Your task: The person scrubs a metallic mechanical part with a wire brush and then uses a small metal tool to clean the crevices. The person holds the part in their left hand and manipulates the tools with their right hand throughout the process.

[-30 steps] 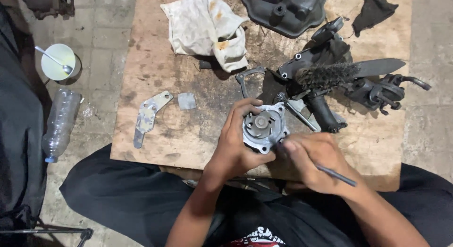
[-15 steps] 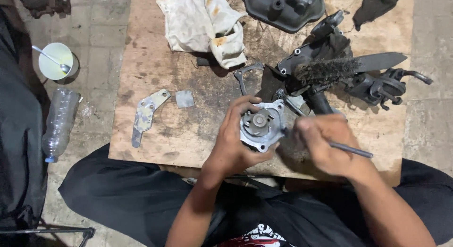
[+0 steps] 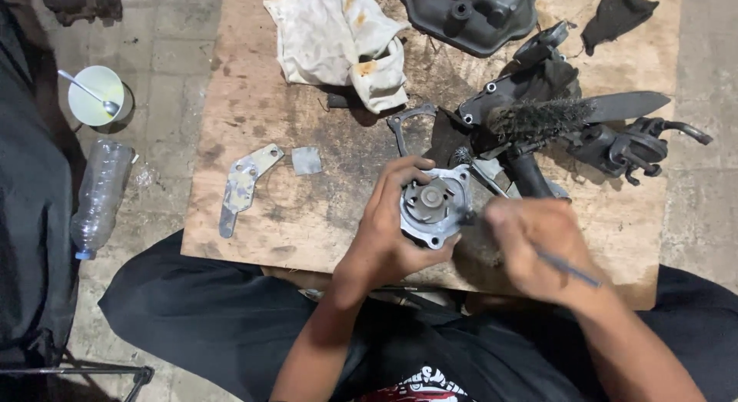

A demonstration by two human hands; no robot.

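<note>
1. One round grey metal pump housing (image 3: 433,206), impeller face up, held just above the near edge of the wooden board (image 3: 254,102).
2. Gripped from the left by the left hand (image 3: 384,233), fingers curled around its rim.
3. Clenched on a thin dark tool (image 3: 565,267): right hand (image 3: 534,244), tip end at the housing's right edge, blurred.
4. Just behind: wire brush (image 3: 538,117) on dark engine parts (image 3: 615,144).
5. Farther back: stained white rag (image 3: 338,41); to the left, flat metal bracket (image 3: 242,187).
</note>
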